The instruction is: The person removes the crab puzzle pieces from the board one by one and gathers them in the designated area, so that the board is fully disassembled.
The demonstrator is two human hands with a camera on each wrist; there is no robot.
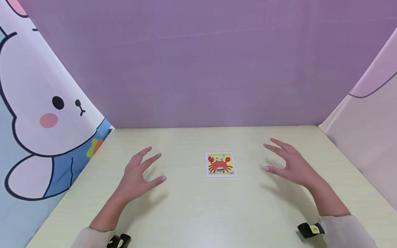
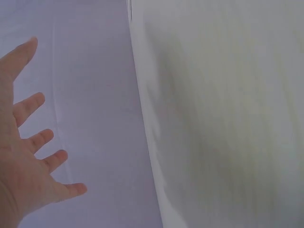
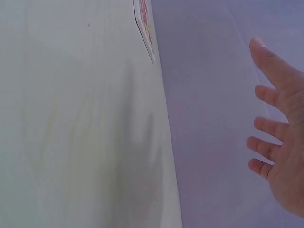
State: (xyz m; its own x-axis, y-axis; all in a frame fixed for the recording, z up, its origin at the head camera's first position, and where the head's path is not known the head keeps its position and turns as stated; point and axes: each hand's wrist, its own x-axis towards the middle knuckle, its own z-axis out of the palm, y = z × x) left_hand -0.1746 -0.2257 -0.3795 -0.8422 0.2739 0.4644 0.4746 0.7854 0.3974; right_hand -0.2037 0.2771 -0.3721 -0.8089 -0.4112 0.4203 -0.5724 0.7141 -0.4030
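A small square picture card (image 1: 221,165) with a red crab on a yellow ground and a white border lies flat on the table, between the two hands in the head view. To its left, my left hand (image 1: 136,177) hovers over the table with fingers spread, holding nothing. My right hand (image 1: 293,165) is held up on the card's other side, its fingers apart and nothing in them. In the right wrist view, the edge of the card (image 3: 145,26) shows at the top, away from the right hand (image 3: 287,128). Only table and wall appear beside the left hand (image 2: 28,152) in the left wrist view.
The pale wooden table (image 1: 192,213) ends at a purple wall (image 1: 198,65). A side panel with a cartoon rabbit (image 1: 34,134) stands at the left, and a pale panel (image 1: 366,131) at the right. Both wrists carry black straps with small devices (image 1: 308,230).
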